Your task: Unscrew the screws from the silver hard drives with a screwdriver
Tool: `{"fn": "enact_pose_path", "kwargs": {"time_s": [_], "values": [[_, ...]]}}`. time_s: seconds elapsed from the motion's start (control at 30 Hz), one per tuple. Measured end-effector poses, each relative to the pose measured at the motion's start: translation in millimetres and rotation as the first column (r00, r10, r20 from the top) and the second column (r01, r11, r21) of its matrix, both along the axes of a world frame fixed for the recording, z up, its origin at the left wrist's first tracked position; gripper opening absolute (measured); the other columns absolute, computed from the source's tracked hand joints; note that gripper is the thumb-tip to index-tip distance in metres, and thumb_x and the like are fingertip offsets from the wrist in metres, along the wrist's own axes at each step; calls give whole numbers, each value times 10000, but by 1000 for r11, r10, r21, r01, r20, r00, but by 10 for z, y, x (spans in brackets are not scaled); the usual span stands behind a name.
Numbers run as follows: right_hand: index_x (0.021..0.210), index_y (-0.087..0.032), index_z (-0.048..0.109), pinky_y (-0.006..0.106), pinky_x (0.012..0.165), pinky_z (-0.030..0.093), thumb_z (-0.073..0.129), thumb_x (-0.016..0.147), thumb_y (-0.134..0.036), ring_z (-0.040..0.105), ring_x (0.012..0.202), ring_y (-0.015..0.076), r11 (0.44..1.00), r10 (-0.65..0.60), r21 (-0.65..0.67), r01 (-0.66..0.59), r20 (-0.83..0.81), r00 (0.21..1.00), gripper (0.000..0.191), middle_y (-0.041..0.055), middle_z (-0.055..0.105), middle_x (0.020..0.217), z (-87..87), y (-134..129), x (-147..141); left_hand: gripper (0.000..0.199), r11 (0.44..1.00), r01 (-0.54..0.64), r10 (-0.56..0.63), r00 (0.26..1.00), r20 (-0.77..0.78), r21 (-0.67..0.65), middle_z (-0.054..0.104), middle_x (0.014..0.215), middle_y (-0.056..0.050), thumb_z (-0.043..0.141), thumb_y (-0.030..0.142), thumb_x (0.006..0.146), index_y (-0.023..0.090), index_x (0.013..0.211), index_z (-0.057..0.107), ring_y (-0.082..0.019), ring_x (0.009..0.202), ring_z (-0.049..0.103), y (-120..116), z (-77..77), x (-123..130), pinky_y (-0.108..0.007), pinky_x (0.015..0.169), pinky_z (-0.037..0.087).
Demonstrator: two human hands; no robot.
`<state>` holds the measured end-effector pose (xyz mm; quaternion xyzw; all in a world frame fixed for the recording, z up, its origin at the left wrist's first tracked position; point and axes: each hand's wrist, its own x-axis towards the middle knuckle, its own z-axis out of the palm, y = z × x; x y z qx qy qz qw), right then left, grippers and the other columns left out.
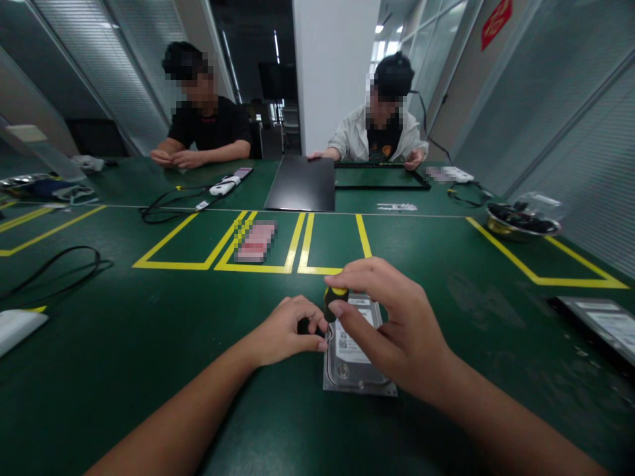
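A silver hard drive [343,378] with a white label lies flat on the green table, partly covered by my right hand. My right hand [397,324] pinches the short black-and-yellow handle of a screwdriver [331,304] between thumb and fingers. The screwdriver stands roughly upright over the drive's left edge; its tip is hidden. At that same edge is my left hand [292,330], its fingers curled and thumb and fingertips against the side of the drive, close under the screwdriver handle.
Another hard drive [602,324] lies at the right edge, with small bits near it. A metal bowl [520,228] of dark parts stands behind it. Yellow tape [253,269] marks the table around a blurred pink phone-shaped item [255,241]. Two people sit opposite, one touching a dark panel [302,185] and a frame [381,186].
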<state>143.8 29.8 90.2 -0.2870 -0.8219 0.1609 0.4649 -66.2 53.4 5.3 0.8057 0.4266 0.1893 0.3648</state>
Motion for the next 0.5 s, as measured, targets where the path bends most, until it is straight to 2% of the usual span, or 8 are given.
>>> {"fn": "enact_pose_path", "kwargs": {"time_s": [0.2, 0.5], "values": [[1094, -182, 658, 351, 801, 492, 595, 869, -150, 595, 949, 180, 1000, 0, 3, 0, -15, 1000, 235, 63, 659, 1003, -6, -7, -15, 268, 1000, 8, -8, 1000, 4, 7, 621, 825, 19, 747, 440, 790, 208, 907, 682, -198, 853, 541, 3, 16, 5, -339, 846, 359], [1104, -207, 647, 352, 784, 495, 588, 881, -162, 589, 937, 181, 1000, 7, -8, -7, -6, 1000, 235, 57, 651, 1002, -2, -6, -5, 285, 1000, 4, -4, 1000, 3, 4, 633, 865, 7, 738, 457, 794, 215, 935, 690, -212, 888, 547, 3, 16, 3, -343, 853, 366]]}}
